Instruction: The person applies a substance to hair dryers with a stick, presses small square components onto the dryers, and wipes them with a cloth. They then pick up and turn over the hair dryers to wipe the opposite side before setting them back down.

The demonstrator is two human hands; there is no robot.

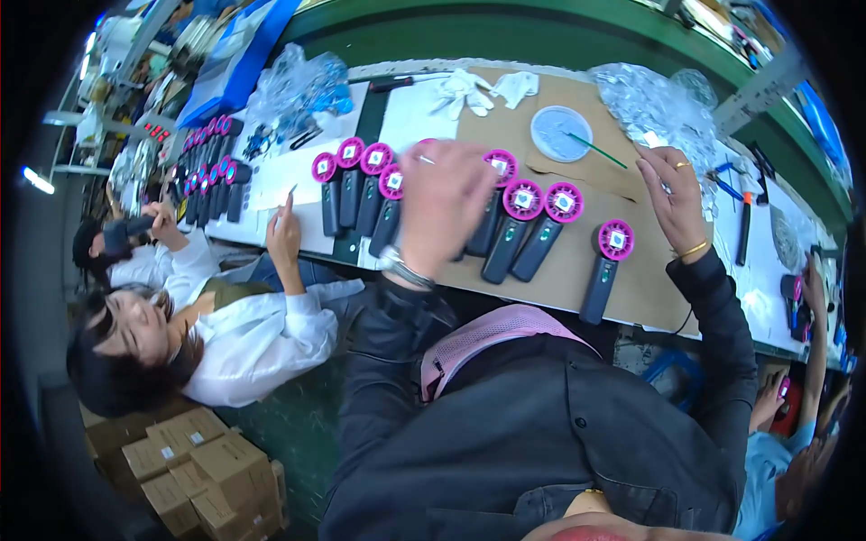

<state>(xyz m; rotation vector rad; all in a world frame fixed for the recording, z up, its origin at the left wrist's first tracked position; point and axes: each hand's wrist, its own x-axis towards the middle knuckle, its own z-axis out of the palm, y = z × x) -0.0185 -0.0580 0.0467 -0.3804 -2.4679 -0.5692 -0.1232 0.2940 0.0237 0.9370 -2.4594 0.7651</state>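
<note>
Several small handheld fans with dark handles and pink round heads lie in a row on the bench in front of me. My left hand (444, 212) hovers over the middle of the row, smeared by motion and hiding some fans; its fingers cannot be made out. One fan (616, 240) lies apart at the right, with a white square on its hub, and another fan (563, 202) ends the row nearest it. Right of these, my right hand (675, 194) is raised with thumb and forefinger together, a small whitish bit showing at the fingertips. Nothing shows of what it is.
Beyond the fans sits a round pale dish (550, 153) with a green stick (597, 151) across it. White gloves (465, 93), clear plastic bags (657, 104) and an orange-black hammer-like tool (745, 225) lie around. A co-worker (257, 347) sits at left; cartons (212, 460) stand behind.
</note>
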